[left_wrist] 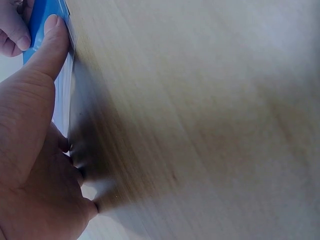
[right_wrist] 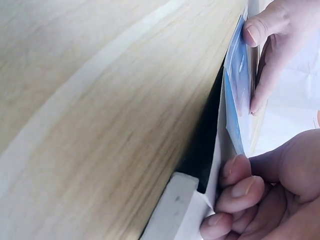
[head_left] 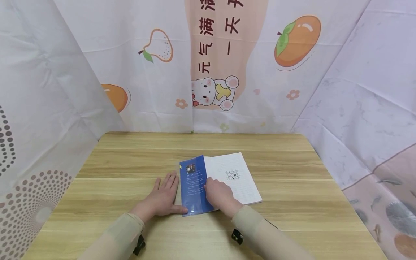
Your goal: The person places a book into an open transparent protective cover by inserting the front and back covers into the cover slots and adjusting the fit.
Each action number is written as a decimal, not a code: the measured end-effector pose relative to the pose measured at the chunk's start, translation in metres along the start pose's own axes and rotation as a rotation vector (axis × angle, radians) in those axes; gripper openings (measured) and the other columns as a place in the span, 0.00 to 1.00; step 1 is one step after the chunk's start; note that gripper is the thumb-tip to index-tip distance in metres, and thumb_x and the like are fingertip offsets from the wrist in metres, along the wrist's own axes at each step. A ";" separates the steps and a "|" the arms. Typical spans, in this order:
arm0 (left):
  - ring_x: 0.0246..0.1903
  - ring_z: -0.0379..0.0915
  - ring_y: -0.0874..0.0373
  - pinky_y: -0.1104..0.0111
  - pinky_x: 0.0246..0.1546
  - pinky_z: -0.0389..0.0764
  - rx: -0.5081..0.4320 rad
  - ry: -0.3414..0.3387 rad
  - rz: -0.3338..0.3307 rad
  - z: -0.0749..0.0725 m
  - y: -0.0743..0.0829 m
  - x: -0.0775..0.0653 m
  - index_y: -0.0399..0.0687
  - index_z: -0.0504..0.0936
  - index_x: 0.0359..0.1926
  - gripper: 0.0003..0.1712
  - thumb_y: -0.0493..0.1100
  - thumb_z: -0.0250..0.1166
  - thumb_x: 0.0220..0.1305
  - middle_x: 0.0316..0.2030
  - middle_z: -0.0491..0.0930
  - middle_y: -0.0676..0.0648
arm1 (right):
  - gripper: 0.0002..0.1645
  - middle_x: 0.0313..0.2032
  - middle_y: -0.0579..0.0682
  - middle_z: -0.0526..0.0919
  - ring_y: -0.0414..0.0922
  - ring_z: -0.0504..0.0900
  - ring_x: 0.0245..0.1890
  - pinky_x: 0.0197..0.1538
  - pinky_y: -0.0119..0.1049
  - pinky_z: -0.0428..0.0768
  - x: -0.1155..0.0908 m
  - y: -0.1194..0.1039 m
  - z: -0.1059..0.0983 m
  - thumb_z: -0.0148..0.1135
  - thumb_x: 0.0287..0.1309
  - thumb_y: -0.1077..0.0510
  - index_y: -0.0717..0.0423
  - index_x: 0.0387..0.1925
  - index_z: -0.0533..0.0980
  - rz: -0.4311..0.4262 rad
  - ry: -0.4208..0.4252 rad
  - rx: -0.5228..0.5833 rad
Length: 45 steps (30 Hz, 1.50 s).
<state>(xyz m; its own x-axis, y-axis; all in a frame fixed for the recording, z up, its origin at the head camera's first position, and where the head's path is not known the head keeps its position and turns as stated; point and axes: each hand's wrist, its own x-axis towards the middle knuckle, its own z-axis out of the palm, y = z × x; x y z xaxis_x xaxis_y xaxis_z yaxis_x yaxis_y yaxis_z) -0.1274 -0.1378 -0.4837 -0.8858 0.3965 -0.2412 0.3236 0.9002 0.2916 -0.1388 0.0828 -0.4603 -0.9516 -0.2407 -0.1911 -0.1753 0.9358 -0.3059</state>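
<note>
An open book (head_left: 248, 189) lies on the wooden table, its white right page showing a small black line drawing. On its left side is a blue cover flap (head_left: 191, 198) with white print and a small photo. My left hand (head_left: 164, 198) rests palm down beside the book, fingers spread on the table, with its thumb (left_wrist: 55, 37) on the flap's near left corner. Curled fingers of my right hand (head_left: 221, 195) hold the flap's inner edge near the middle of the book. In the right wrist view the fingertips (right_wrist: 242, 192) sit right at that edge; the thumb is partly hidden.
The light wood table (head_left: 130, 159) extends around the book on all sides. A white printed cloth (head_left: 156, 94) hangs behind its far edge, with more cloth at both sides. Black wrist-camera parts (head_left: 237, 236) show beneath the right wrist.
</note>
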 end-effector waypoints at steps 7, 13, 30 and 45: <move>0.80 0.34 0.37 0.35 0.74 0.40 0.000 -0.003 -0.001 0.000 0.000 0.000 0.31 0.47 0.79 0.74 0.81 0.64 0.53 0.80 0.40 0.33 | 0.14 0.28 0.55 0.80 0.49 0.81 0.26 0.31 0.46 0.83 0.000 -0.001 -0.001 0.54 0.76 0.54 0.63 0.42 0.76 0.001 -0.007 -0.012; 0.80 0.35 0.36 0.35 0.74 0.40 0.006 -0.006 -0.003 0.000 0.000 0.000 0.31 0.48 0.79 0.73 0.80 0.64 0.53 0.80 0.41 0.33 | 0.14 0.27 0.55 0.80 0.48 0.81 0.25 0.30 0.45 0.84 0.001 0.000 0.000 0.53 0.76 0.54 0.63 0.42 0.76 -0.014 -0.002 -0.056; 0.80 0.32 0.36 0.34 0.74 0.35 -0.061 0.016 0.020 0.005 -0.005 0.000 0.30 0.47 0.79 0.74 0.81 0.64 0.53 0.80 0.39 0.33 | 0.15 0.26 0.53 0.80 0.48 0.79 0.23 0.28 0.45 0.81 0.008 0.002 0.003 0.53 0.76 0.50 0.59 0.41 0.77 0.001 -0.019 -0.169; 0.80 0.32 0.37 0.35 0.74 0.36 -0.050 0.001 0.004 0.003 -0.003 0.000 0.31 0.46 0.79 0.74 0.80 0.65 0.53 0.81 0.38 0.34 | 0.17 0.26 0.52 0.81 0.48 0.80 0.25 0.29 0.45 0.81 0.012 -0.003 0.001 0.52 0.77 0.47 0.56 0.40 0.77 0.050 -0.051 -0.286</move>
<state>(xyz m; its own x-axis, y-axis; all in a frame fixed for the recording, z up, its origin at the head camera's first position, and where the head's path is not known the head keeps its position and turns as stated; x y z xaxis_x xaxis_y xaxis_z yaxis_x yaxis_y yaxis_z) -0.1271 -0.1398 -0.4873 -0.8848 0.4000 -0.2390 0.3102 0.8884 0.3385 -0.1490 0.0769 -0.4629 -0.9480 -0.1988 -0.2486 -0.2000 0.9796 -0.0207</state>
